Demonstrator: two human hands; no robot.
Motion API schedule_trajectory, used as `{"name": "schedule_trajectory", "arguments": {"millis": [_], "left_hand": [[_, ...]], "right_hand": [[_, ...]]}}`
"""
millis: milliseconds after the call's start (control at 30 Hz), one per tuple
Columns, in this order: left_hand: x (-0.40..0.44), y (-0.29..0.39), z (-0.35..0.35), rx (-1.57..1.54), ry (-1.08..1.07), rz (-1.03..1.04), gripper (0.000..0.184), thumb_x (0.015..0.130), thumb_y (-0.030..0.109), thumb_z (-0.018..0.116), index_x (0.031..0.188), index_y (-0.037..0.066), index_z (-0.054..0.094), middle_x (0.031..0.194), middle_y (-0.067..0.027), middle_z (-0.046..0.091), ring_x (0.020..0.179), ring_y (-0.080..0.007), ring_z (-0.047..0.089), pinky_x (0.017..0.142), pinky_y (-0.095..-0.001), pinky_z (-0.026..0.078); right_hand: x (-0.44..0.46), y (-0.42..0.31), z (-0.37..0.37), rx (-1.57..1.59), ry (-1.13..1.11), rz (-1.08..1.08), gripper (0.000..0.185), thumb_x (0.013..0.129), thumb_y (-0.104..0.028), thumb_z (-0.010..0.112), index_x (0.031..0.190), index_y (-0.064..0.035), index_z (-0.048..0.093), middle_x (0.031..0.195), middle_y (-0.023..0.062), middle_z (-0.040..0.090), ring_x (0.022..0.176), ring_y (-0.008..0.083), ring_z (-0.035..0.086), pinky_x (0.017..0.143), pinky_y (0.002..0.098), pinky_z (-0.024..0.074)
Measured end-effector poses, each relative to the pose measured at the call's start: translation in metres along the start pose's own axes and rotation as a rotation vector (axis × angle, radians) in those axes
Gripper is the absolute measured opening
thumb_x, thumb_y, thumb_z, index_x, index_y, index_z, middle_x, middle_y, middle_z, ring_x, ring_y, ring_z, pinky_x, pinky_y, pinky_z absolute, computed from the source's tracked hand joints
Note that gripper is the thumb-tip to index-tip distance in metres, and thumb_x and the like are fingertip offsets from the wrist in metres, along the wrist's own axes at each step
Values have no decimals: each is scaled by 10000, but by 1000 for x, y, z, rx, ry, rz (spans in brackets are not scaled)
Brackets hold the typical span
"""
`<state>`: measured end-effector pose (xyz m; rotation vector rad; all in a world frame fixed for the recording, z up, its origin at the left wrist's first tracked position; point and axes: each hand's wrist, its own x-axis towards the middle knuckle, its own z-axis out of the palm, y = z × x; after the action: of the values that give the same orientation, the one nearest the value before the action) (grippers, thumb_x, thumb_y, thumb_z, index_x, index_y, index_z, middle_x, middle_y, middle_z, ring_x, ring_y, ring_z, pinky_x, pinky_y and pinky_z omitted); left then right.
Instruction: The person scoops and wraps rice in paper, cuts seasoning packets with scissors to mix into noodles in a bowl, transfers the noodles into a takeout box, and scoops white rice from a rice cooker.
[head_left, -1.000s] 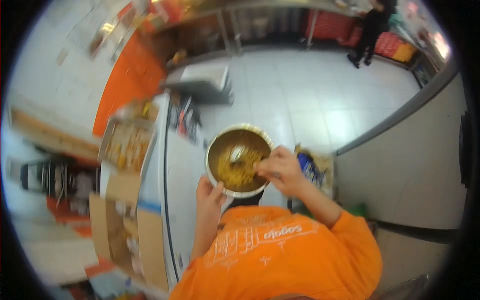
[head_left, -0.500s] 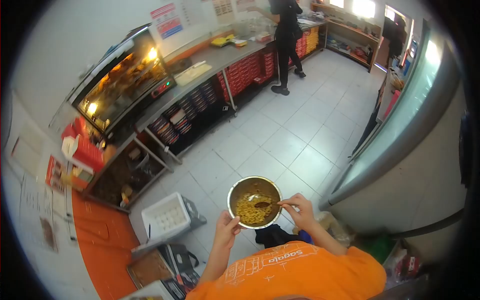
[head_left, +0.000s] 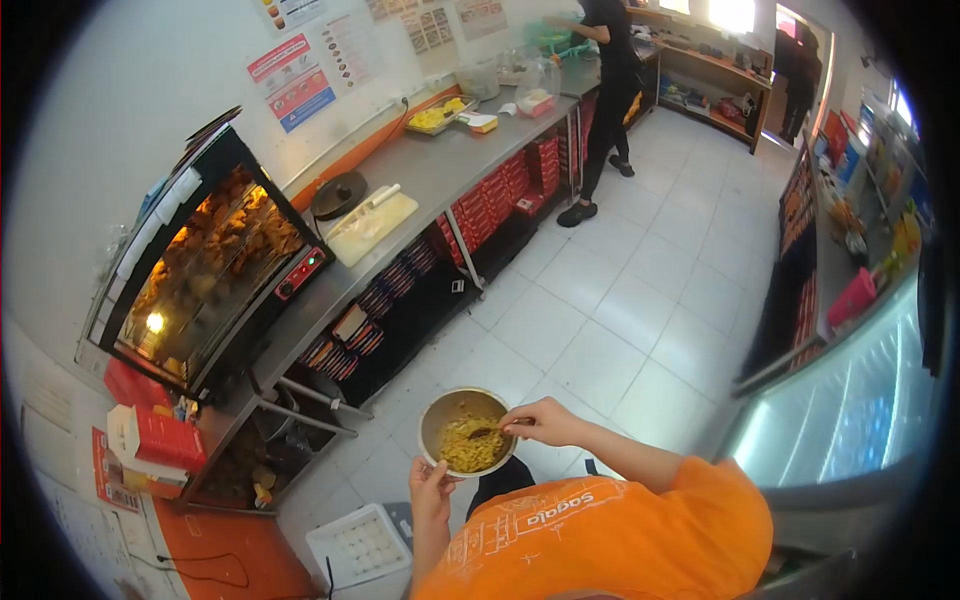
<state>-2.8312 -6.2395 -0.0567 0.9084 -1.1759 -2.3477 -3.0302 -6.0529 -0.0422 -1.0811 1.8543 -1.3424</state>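
Note:
A round metal bowl point(head_left: 432, 425) is held in front of my orange shirt, over the floor. Yellow, crumbly food point(head_left: 462, 448) lies inside it. My left hand point(head_left: 432, 487) is closed on the bowl's near left rim, with the thumb at the edge. At the right side of the bowl, my right hand point(head_left: 543, 420) grips the handle of a spoon point(head_left: 490, 433), whose tip rests in the food.
A steel counter point(head_left: 455, 165) runs along the wall, bearing a lit food warmer point(head_left: 215, 260), a cutting board point(head_left: 372, 228) and trays. A person in black point(head_left: 610, 90) stands beside it. A white crate point(head_left: 358, 545) is on the floor; a glass-fronted cooler point(head_left: 850, 400) is at right.
The view has swung from the box-laden table toward the counter and down the room. My hands still hold the bowl and spoon. The person in black has an arm stretched over the counter.

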Motion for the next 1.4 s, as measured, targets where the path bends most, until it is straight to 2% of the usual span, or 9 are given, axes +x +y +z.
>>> {"name": "schedule_trajectory", "arguments": {"millis": [133,267,400,500,700,900,1033,1133,1400], "left_hand": [[125,31,23,41,75,72,146,869,15,600,911,85,479,792,-52,611,584,-141,605,430,-217,402],[290,81,60,142,35,80,136,867,18,587,905,94,480,793,-37,587,583,-95,538,438,-206,381],[456,140,152,305,-97,173,113,866,11,570,896,83,489,782,-22,573,565,-87,521,433,-200,375],[573,180,216,416,-268,131,124,866,30,576,969,64,516,823,-21,583,618,-94,554,441,-204,380],[805,218,367,529,-373,206,133,882,74,585,1001,67,524,835,-20,585,640,-91,567,493,-219,417],[1004,239,523,570,-331,289,83,888,79,579,927,80,506,769,-13,578,664,-91,586,518,-221,442],[1107,210,591,827,-160,467,66,890,75,569,892,59,506,716,-66,585,603,-194,613,495,-312,468],[1153,166,621,1328,82,950,98,872,76,562,963,73,526,793,-114,596,707,-302,615,564,-405,482],[1194,121,631,1455,128,906,92,876,103,558,960,104,519,854,-115,545,742,-354,583,595,-465,474]], "right_hand": [[131,20,-56,174,-204,202,243,907,-208,561,1063,-62,676,770,33,674,684,89,619,612,243,493],[264,68,-122,146,-127,249,245,887,-227,563,1036,-79,688,770,50,673,663,99,618,603,252,492],[378,78,-213,-151,113,138,254,877,-191,535,1089,-94,635,794,142,650,751,249,639,693,363,493],[451,90,-283,-286,263,285,272,878,-191,518,1132,-114,577,829,187,642,823,357,630,730,429,492],[605,158,-440,-341,437,92,260,886,-226,527,1114,-105,562,872,200,651,854,406,617,748,474,483],[779,199,-626,-407,446,217,246,918,-249,496,1090,-100,588,832,196,653,834,397,620,743,489,470],[874,267,-719,-506,462,144,237,925,-238,487,1079,-94,594,818,194,653,814,396,621,726,496,471],[922,320,-757,-538,475,125,210,916,-223,506,1055,-106,611,773,189,651,750,398,622,692,497,480],[945,390,-781,-527,444,165,186,918,-230,508,1033,-104,583,903,172,659,800,383,630,711,503,486]]}}
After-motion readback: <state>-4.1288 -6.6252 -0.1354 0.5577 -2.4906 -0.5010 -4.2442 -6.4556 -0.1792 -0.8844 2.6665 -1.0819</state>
